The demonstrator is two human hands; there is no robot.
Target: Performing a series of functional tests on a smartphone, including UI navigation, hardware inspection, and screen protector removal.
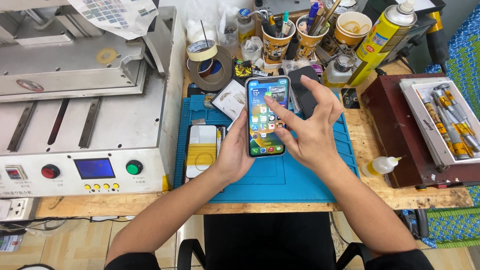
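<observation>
Phone [268, 117] — lit, held upright above the blue mat [280, 180] on the desk [380, 195] | left hand [234, 155] wrapped around its lower edge | right hand [310, 130] spread, fingertip [268, 98] laid on the screen | tape rolls [210, 60] and spray can [381, 37] seen behind.

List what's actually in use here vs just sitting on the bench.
In use:
- smartphone, screen lit, held in the left hand
- right hand, forefinger on the screen

Lying about:
- blue work mat
- dark phone behind the right hand
- tape rolls
- paper cups of tools
- yellow spray can
- squeeze bottle
- grey machine
- tray of screwdrivers
</observation>
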